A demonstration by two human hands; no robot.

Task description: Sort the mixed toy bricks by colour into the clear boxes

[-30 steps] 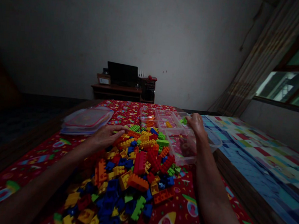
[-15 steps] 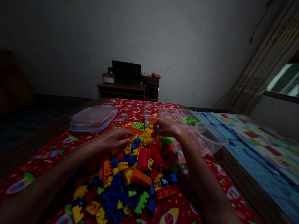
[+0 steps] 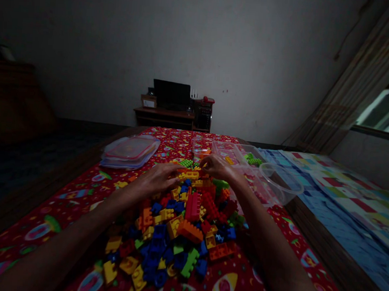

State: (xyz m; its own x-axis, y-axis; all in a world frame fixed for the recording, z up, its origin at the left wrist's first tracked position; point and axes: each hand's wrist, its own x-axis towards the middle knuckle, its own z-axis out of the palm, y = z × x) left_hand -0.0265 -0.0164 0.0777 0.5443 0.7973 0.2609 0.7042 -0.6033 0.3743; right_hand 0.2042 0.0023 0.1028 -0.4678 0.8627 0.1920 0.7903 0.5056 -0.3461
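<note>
A heap of mixed toy building bricks [image 3: 168, 223] in red, orange, yellow, blue and green lies in front of me. Over its far left part my left hand [image 3: 156, 179] rests low, fingers stretched forward and thumb apart, beside a yellow brick [image 3: 191, 175]. My right hand [image 3: 217, 168] reaches in from the right at the heap's far end. Its fingers are bent together in a pinch, and I cannot make out what lies between them. Just beyond the fingers are green studded bricks [image 3: 186, 163].
Clear plastic boxes [image 3: 247, 149] stand behind and right of the heap, one holding green bricks [image 3: 253, 159]. A round clear tub [image 3: 285, 193] sits at the right edge. Stacked lids [image 3: 130, 151] lie left on the red patterned cloth [image 3: 68, 219].
The view has swung slightly left. My right hand's fingers have curled in more tightly, and my left hand has spread forward over the bricks. A yellow brick now shows inside a clear box.
</note>
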